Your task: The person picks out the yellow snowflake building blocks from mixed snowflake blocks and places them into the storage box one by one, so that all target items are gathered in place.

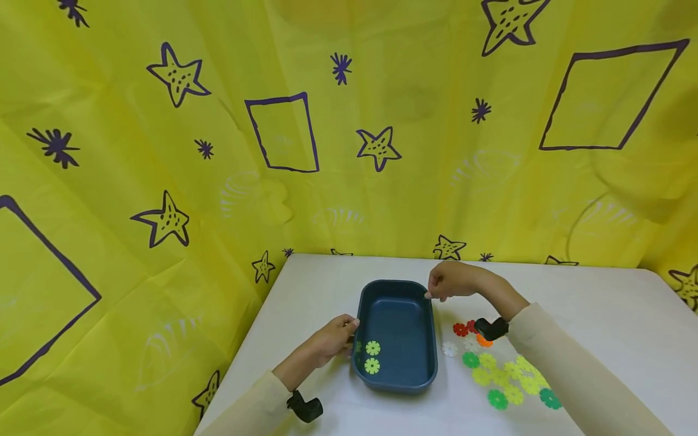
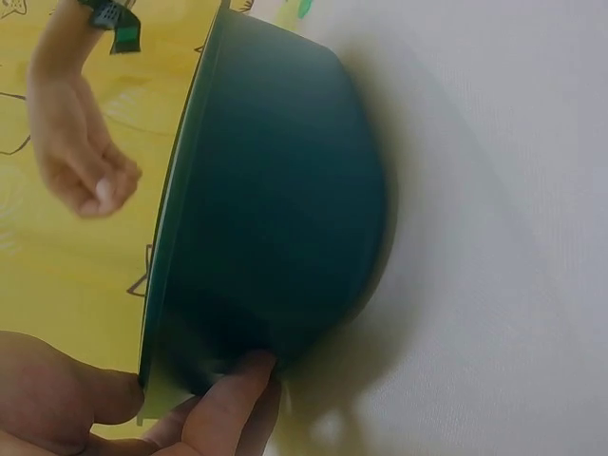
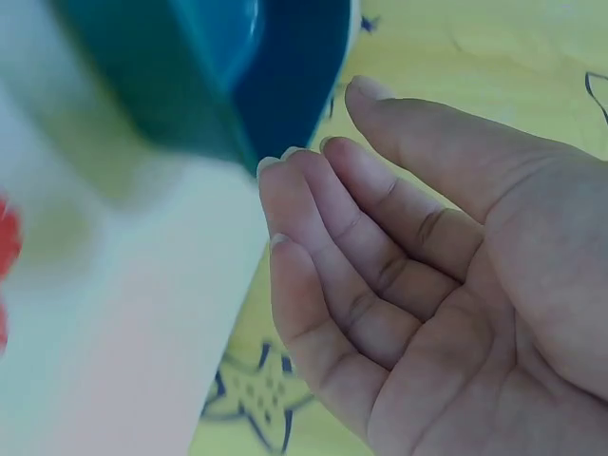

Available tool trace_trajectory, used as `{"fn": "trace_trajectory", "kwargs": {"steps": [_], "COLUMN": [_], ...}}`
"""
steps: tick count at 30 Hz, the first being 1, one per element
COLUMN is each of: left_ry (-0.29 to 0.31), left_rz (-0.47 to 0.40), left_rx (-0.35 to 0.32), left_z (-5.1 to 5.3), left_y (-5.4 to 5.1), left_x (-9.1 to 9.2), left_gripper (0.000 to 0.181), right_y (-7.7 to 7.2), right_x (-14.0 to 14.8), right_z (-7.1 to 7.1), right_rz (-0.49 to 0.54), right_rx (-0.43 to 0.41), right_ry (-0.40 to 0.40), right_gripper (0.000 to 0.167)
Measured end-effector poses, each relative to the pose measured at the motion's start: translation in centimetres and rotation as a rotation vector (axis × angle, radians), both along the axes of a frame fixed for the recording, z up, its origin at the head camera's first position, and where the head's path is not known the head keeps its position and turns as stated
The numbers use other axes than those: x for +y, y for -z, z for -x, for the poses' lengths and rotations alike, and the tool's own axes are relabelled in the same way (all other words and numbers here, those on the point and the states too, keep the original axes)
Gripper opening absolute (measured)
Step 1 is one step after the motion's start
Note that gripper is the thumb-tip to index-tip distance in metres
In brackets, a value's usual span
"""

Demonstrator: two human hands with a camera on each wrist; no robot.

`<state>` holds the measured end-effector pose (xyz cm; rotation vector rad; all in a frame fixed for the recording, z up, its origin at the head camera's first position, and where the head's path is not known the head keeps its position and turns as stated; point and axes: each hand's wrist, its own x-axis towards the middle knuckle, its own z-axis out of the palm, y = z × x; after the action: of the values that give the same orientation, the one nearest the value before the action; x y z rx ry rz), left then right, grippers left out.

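A dark blue, deep rectangular tub point(image 1: 398, 339) with rounded corners stands on the white table. My left hand point(image 1: 334, 337) grips its left side, the thumb at the rim and fingers against the outer wall in the left wrist view. Two yellow-green flower-shaped discs point(image 1: 372, 357) lie inside, near the left wall; a dim greenish patch on that wall may be a reflection. By the tub's far right corner is my right hand point(image 1: 451, 280). Its fingers point(image 3: 328, 275) are loosely bent, the thumb stands apart and nothing is held; whether the fingertips touch the rim, I cannot tell.
Right of the tub, several flower-shaped discs lie spread out: red point(image 1: 460, 329), orange point(image 1: 484, 341), white point(image 1: 449, 349), yellow point(image 1: 499, 378) and green point(image 1: 497, 399). Some are partly hidden by the right forearm. A yellow patterned curtain point(image 1: 425, 200) hangs behind the table and to its left.
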<state>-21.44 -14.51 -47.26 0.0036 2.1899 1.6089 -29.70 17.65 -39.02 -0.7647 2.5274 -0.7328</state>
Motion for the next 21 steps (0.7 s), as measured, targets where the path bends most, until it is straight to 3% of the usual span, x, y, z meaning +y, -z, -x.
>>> {"fn": "trace_trajectory", "kwargs": {"steps": [10,15,21], "left_ry": [-0.005,-0.007,0.004], "left_rz": [-0.003,0.005,-0.011], "left_rx": [-0.003,0.000,-0.003], "left_z": [-0.1,-0.2,-0.3], "left_y": [0.1,-0.1,-0.3], "left_x": [-0.4,-0.5,-0.1], "left_gripper": [0.032,0.033,0.034], "right_y": [0.9,1.9,3.6], "right_x": [5.7,7.3,9.0], "right_z": [-2.2,-3.6,-5.2], "right_rz": [-0.110,-0.089,-0.045], "right_rx": [-0.025,-0.064,-0.051], "right_ry": [0.097,0.115,0.098], "right_gripper": [0.016,0.013,0.009]}}
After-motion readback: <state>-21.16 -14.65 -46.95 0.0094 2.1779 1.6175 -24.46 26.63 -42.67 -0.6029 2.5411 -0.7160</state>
